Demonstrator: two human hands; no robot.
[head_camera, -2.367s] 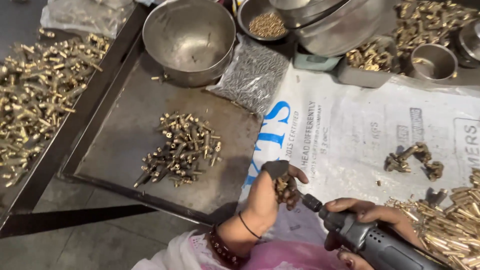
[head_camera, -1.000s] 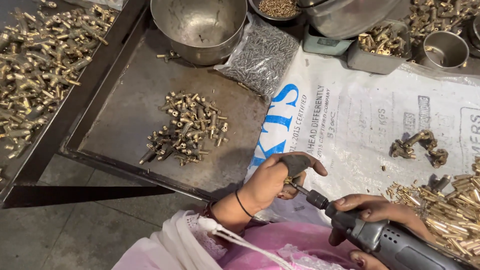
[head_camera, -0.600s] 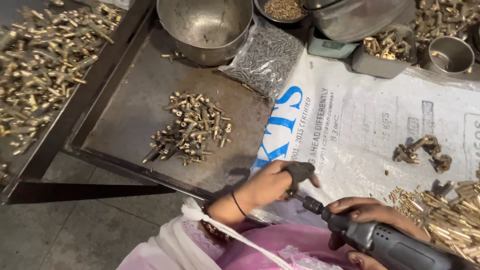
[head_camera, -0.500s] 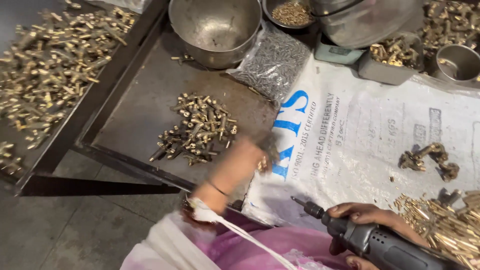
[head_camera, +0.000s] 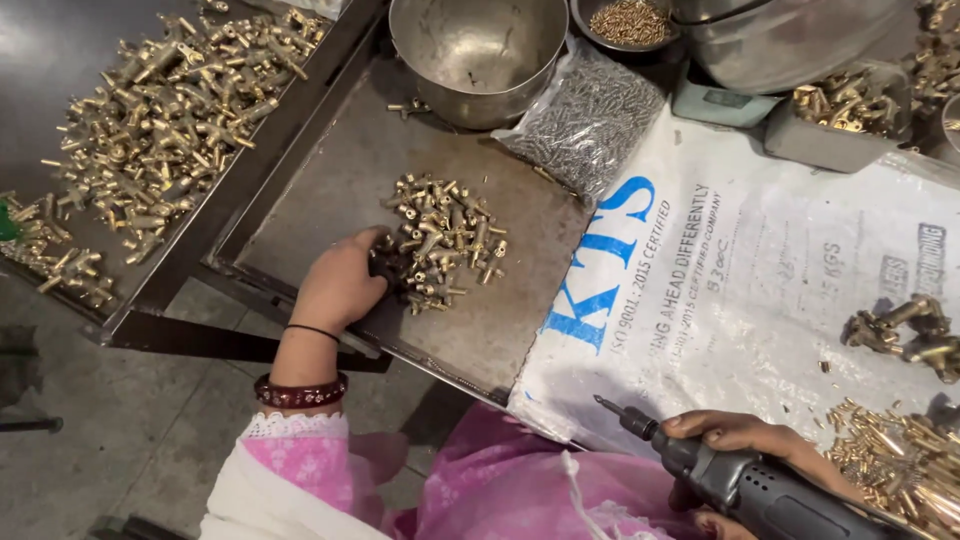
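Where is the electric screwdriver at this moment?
The electric screwdriver is at the bottom right of the head view, held in the right hand, its bit pointing left over the white printed sack.

The left hand (head_camera: 340, 285) is resting on a metal tray (head_camera: 330, 190), its fingertips touching the near-left edge of a small heap of fittings (head_camera: 445, 240) lying on that tray. Beyond the heap, at the tray's far end, a bowl (head_camera: 475, 55) is standing, and a bag of screws (head_camera: 585, 115) is lying just right of it. Left of the hand, a larger spread of fittings (head_camera: 165, 110) is lying on a second tray. Well to the right, nearer the person, the right hand (head_camera: 750, 445) is gripping a power screwdriver (head_camera: 720, 475) over a printed sack (head_camera: 740, 290), with a pile of small parts (head_camera: 900, 465) lying just right of it.
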